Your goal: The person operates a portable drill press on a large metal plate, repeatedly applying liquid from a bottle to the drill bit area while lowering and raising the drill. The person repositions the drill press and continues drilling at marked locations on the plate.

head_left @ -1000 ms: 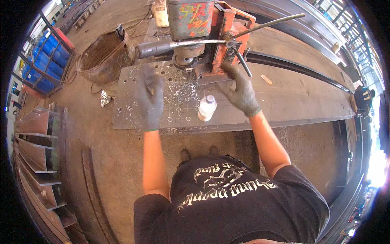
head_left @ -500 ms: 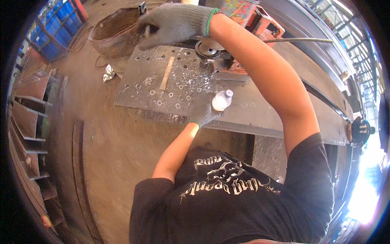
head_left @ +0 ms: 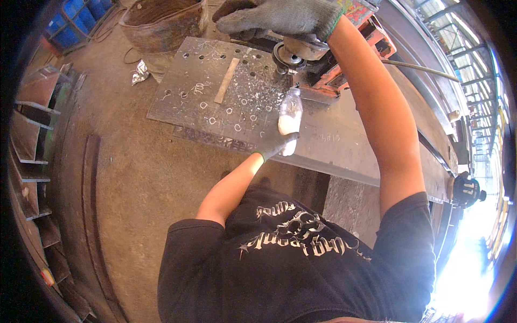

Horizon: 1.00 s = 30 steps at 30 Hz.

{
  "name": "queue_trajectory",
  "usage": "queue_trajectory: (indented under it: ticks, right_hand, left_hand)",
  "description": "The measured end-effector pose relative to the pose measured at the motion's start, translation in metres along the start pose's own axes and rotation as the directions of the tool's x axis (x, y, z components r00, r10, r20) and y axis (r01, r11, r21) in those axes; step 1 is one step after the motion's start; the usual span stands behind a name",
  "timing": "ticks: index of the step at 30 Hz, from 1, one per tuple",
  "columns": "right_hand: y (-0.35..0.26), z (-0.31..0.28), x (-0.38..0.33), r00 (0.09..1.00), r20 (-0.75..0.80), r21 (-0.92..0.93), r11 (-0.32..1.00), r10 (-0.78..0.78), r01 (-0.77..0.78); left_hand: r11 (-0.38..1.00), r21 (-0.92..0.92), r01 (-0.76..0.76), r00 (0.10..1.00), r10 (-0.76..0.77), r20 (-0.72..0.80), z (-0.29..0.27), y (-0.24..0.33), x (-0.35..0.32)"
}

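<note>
My left hand, in a grey glove, is closed around the lower part of a clear plastic bottle partly filled with white liquid. The bottle leans with its narrow top toward the round drill head of an orange machine. Under it lies a steel plate with drilled holes, chalk circles and white splashes. My right hand, also gloved, is raised beside the machine at the upper edge. Its fingers look curled; what they grip, if anything, is hidden.
A flat metal strip lies on the plate. Beyond its far left corner stand a rusty bin and crumpled foil. Blue drums stand in a rack at the far left. A cable runs rightward from the machine.
My left hand has tipped the bottle so that its top points away from me, toward the drill head. In the picture, my right hand sits further right and higher; the view has shifted too.
</note>
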State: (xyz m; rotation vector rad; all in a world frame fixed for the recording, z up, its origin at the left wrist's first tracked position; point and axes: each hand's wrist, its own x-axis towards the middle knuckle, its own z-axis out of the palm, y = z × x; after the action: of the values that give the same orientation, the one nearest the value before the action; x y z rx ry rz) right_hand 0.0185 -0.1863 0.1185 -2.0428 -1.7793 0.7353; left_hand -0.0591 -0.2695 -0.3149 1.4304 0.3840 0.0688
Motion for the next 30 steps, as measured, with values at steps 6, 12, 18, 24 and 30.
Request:
queue_trajectory:
  ticks: [6, 12, 18, 24, 30]
  right_hand:
    - [0.015, 0.005, 0.007, 0.991, -0.093, -0.087, 0.993, -0.093, 0.085]
    - [0.000, 0.006, 0.010, 0.988, -0.111, -0.079, 0.992, -0.108, 0.100]
    - [0.018, 0.013, 0.007, 0.972, -0.212, -0.166, 0.984, -0.103, 0.069]
    - [0.018, 0.014, 0.009, 0.959, -0.230, -0.182, 0.976, -0.162, 0.121]
    - [0.019, 0.013, 0.013, 0.968, -0.178, -0.210, 0.967, -0.179, 0.141]
  left_hand:
    - [0.877, -0.455, 0.156, 0.987, -0.151, 0.048, -0.006, -0.012, 0.004]
    - [0.757, -0.557, 0.341, 0.940, -0.286, 0.187, 0.002, -0.086, 0.055]
    - [0.758, -0.576, 0.304, 0.952, -0.265, 0.153, 0.003, -0.044, 0.028]
    - [0.753, -0.617, 0.226, 0.972, -0.214, 0.095, -0.003, -0.043, 0.028]
    - [0.740, -0.633, 0.227, 0.972, -0.211, 0.102, -0.003, -0.054, 0.036]
